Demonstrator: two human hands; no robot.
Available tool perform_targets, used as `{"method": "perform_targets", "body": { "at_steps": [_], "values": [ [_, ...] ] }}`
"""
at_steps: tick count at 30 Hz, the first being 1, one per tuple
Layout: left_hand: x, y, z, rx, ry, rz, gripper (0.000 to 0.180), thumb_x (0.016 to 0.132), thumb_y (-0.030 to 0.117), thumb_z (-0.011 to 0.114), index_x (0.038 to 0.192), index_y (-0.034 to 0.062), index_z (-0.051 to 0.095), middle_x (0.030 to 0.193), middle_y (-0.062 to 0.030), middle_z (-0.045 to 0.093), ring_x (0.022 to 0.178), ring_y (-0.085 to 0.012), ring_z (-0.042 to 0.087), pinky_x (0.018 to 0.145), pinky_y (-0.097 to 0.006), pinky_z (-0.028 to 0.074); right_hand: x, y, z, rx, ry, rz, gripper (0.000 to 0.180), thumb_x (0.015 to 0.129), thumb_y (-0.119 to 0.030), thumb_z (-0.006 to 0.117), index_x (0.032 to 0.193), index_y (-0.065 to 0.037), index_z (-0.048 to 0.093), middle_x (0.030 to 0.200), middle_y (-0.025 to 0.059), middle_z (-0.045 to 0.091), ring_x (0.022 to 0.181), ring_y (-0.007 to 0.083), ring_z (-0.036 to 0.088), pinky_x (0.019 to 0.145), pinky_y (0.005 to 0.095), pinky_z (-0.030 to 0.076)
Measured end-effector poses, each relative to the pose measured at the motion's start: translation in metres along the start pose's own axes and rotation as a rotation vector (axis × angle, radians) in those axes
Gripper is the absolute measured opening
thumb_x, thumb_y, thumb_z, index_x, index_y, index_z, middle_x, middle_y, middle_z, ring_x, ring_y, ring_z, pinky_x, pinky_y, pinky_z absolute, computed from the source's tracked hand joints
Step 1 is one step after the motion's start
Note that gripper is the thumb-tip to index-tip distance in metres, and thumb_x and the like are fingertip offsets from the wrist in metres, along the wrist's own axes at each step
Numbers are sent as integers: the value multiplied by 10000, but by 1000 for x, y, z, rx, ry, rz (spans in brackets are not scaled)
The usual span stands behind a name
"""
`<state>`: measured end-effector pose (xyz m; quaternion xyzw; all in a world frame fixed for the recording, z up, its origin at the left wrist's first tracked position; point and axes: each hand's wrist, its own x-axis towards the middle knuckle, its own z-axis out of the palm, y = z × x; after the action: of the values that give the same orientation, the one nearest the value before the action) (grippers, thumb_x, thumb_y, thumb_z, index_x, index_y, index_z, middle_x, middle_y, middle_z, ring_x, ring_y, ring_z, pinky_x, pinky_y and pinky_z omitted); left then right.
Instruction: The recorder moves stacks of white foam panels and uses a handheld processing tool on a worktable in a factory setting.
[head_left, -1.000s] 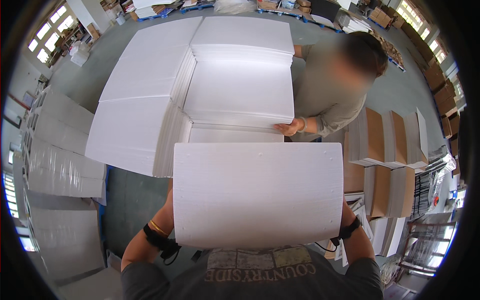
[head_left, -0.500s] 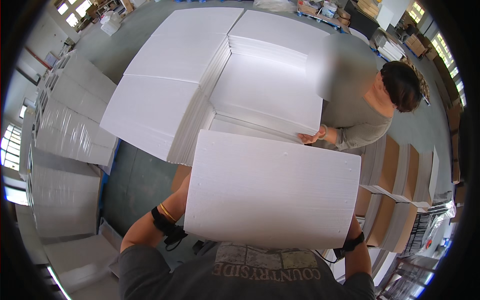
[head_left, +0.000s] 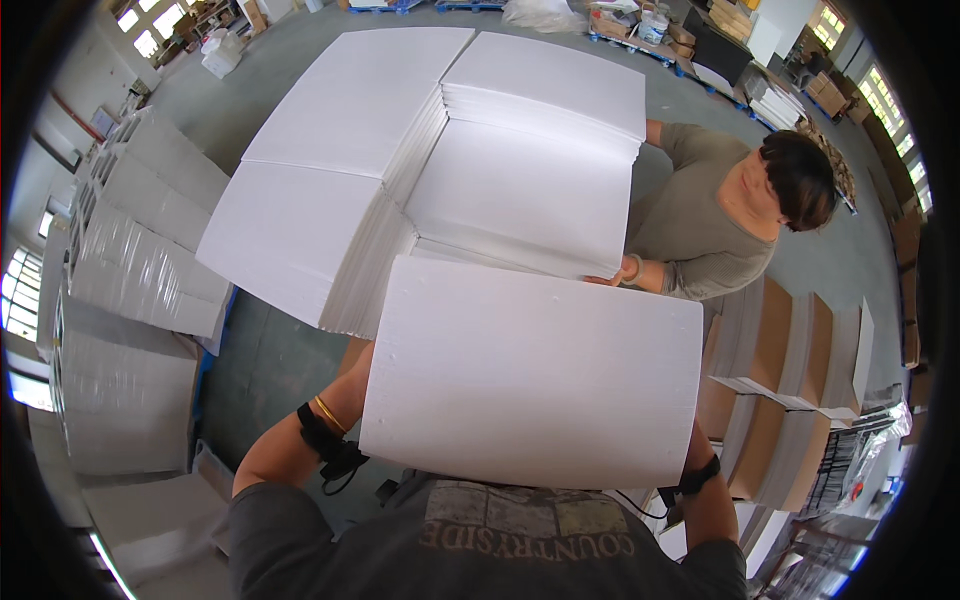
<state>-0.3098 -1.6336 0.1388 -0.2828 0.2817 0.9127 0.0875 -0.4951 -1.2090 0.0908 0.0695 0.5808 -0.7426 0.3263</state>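
A large white foam board [head_left: 535, 380] is held up in front of my chest, covering most of both my hands. My left hand [head_left: 362, 368] grips its left edge, with the fingers hidden behind it. On the opposite side my right hand [head_left: 696, 448] holds the right edge, fingers also out of sight. Just beyond the board stand stacks of similar white boards [head_left: 290, 205], side by side. One stack [head_left: 525, 185] is lower than those around it. A co-worker's hand [head_left: 612, 277] touches that lower stack's near right corner.
A co-worker [head_left: 700, 210] in a grey-brown top stands right of the stacks. Plastic-wrapped pale stacks [head_left: 140, 250] line the left side. Brown-and-white stacks [head_left: 765, 350] stand at right. Grey floor [head_left: 270, 350] shows at left, and loaded pallets [head_left: 680, 65] sit at the back.
The board in my hands has shifted slightly left in the picture. The co-worker's far arm, blurred over before, now shows reaching to the far right stack. My grip looks the same.
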Motion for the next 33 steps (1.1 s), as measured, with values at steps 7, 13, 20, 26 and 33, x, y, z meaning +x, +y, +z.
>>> {"method": "perform_targets", "body": {
  "at_steps": [7, 13, 20, 26, 33],
  "values": [
    [30, 13, 23, 155, -19, -32, 407, 907, 240, 414, 1225, -12, 392, 1141, -121, 518, 990, -215, 536, 812, -331, 473, 72, -60, 85, 57, 66, -111, 472, 889, -357, 430, 1222, -24, 413, 1141, 97, 507, 995, 198, 521, 819, 320, 458],
    [41, 42, 23, 259, -37, -35, 406, 908, 243, 413, 1220, -15, 395, 1136, -121, 521, 986, -215, 536, 807, -330, 474, 73, -86, 71, 76, 108, -203, 474, 888, -359, 431, 1224, -26, 411, 1144, 97, 506, 999, 199, 519, 822, 322, 457],
    [88, 93, 51, 378, -40, -33, 406, 909, 248, 411, 1215, -19, 398, 1130, -122, 524, 982, -215, 537, 802, -330, 474, 118, -136, 111, 101, 147, -299, 478, 886, -362, 433, 1226, -27, 409, 1148, 96, 504, 1004, 201, 517, 825, 324, 456],
    [111, 126, 48, 470, -47, -6, 406, 910, 251, 410, 1210, -22, 401, 1124, -122, 527, 978, -216, 538, 798, -329, 475, 136, -156, 114, 111, 165, -392, 481, 885, -364, 435, 1228, -28, 407, 1151, 95, 502, 1008, 203, 515, 827, 325, 455],
    [126, 158, 31, 583, -12, -2, 407, 911, 255, 408, 1204, -26, 405, 1118, -122, 530, 974, -216, 539, 793, -329, 476, 178, -180, 152, 146, 190, -456, 484, 884, -366, 437, 1231, -30, 405, 1155, 94, 500, 1012, 205, 513, 830, 327, 454]
  ]
}}
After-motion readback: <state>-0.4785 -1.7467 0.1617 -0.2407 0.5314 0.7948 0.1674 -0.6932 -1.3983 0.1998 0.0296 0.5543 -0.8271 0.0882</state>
